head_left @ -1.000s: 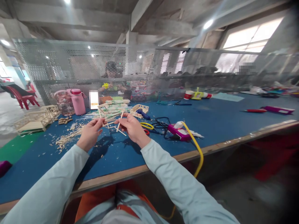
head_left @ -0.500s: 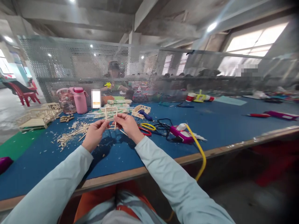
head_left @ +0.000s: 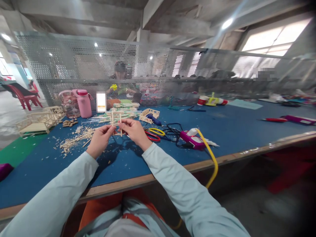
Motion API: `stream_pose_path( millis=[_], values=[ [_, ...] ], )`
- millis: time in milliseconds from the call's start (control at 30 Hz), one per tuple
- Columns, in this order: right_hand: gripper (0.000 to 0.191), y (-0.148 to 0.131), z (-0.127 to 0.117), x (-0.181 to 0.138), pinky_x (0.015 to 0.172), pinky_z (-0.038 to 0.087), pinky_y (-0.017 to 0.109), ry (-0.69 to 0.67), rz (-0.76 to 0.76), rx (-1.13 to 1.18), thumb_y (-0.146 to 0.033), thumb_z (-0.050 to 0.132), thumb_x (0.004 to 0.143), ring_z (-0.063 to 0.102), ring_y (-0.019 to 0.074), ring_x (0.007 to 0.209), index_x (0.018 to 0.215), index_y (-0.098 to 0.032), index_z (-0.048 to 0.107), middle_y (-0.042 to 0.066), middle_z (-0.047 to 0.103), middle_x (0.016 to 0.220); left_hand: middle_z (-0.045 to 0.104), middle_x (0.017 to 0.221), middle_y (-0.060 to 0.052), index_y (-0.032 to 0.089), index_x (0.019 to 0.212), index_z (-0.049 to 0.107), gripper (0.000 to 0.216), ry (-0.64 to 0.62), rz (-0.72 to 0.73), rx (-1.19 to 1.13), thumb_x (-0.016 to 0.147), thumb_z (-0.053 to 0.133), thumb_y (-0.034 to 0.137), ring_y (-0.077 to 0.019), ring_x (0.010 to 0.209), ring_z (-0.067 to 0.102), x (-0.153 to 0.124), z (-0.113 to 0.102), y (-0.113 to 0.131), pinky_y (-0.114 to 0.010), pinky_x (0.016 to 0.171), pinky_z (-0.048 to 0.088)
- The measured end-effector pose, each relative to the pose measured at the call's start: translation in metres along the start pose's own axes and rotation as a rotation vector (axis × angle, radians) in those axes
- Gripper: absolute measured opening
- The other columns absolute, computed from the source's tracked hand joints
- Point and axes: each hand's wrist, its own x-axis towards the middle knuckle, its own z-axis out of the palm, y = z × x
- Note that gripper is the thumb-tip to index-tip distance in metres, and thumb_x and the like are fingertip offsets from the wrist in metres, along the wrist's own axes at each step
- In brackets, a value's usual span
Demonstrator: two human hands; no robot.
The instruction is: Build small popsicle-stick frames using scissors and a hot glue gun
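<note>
Between my two hands, above the blue tabletop, is a small frame of thin wooden sticks (head_left: 113,118). My left hand (head_left: 100,138) pinches its left side between thumb and fingers. On its right side my right hand (head_left: 134,131) is closed, thumb and fingertips around a stick. Fingers hide part of the frame. Behind it lie bundles of wooden sticks in printed wrappers (head_left: 125,110). To the left, broken stick pieces and shavings (head_left: 76,140) are scattered. Scissors with red and yellow handles (head_left: 156,132) lie just right of my right hand.
A blue glue gun (head_left: 153,119) rests by a stick-built tray (head_left: 145,115). A purple power strip (head_left: 194,141) with a yellow cord (head_left: 211,161) lies right. A pink bottle (head_left: 84,103) and stick-built models (head_left: 37,123) stand left. Behind a perforated screen (head_left: 86,65) sits another person (head_left: 120,79).
The view has shifted slightly. Both hands keep their hold on the stick frame, which has barely moved or turned.
</note>
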Motion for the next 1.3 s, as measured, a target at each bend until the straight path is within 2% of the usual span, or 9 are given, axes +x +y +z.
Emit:
stream_pose_path(
  millis=[300,733,933,1067,1200,1300],
  values=[
    [0.031,-0.001,-0.001,0.0,0.046,0.038,0.02,-0.014,-0.007,-0.008,-0.043,0.067,0.064,0.045,0.0068,0.046,0.074,-0.014,0.061,-0.004,0.056,0.053,0.055,0.057,0.003,0.015,0.068,0.063,0.039,-0.04,-0.001,0.024,0.066,0.061,0.053,-0.008,0.051,0.04,-0.004,0.001,0.009,-0.022,0.053,0.033],
    [0.035,-0.003,0.001,-0.001,0.046,0.037,0.019,-0.029,0.023,0.035,-0.047,0.068,0.062,0.047,0.0071,0.046,0.072,-0.015,0.058,-0.004,0.054,0.053,0.054,0.056,0.003,0.015,0.066,0.062,0.039,-0.05,-0.003,0.018,0.066,0.062,0.054,-0.0076,0.051,0.039,-0.005,0.002,0.009,-0.022,0.053,0.033],
    [0.034,-0.001,0.001,-0.001,0.047,0.039,0.02,-0.028,0.035,0.038,-0.047,0.068,0.062,0.049,0.0081,0.048,0.073,-0.016,0.058,-0.004,0.055,0.054,0.059,0.06,0.001,0.015,0.071,0.065,0.039,-0.041,0.002,0.048,0.066,0.061,0.053,-0.0099,0.054,0.044,-0.004,0.002,0.006,-0.023,0.055,0.035],
    [0.035,-0.001,0.002,-0.001,0.047,0.038,0.02,-0.008,0.022,0.003,-0.047,0.067,0.063,0.048,0.0074,0.047,0.075,-0.016,0.058,-0.004,0.056,0.054,0.064,0.066,-0.002,0.015,0.076,0.067,0.033,0.01,0.072,0.258,0.073,0.055,0.047,-0.0145,0.061,0.052,-0.003,-0.003,0.009,-0.024,0.06,0.038],
    [0.034,-0.008,-0.014,-0.003,0.046,0.037,0.02,-0.041,0.024,-0.036,-0.047,0.067,0.063,0.048,0.0066,0.045,0.073,-0.015,0.059,-0.003,0.058,0.054,0.067,0.07,-0.005,0.019,0.081,0.067,0.032,0.11,0.223,0.715,0.08,0.046,0.042,-0.018,0.062,0.056,0.003,-0.018,0.014,-0.027,0.063,0.037],
    [0.034,-0.014,-0.036,-0.003,0.043,0.035,0.019,-0.016,0.02,-0.002,-0.045,0.068,0.062,0.047,0.0058,0.042,0.072,-0.015,0.059,-0.003,0.058,0.053,0.067,0.069,-0.006,0.021,0.075,0.067,0.03,-0.004,0.345,1.021,0.082,0.043,0.038,-0.022,0.067,0.058,0.01,-0.027,0.012,-0.033,0.074,0.037]
  ],
)
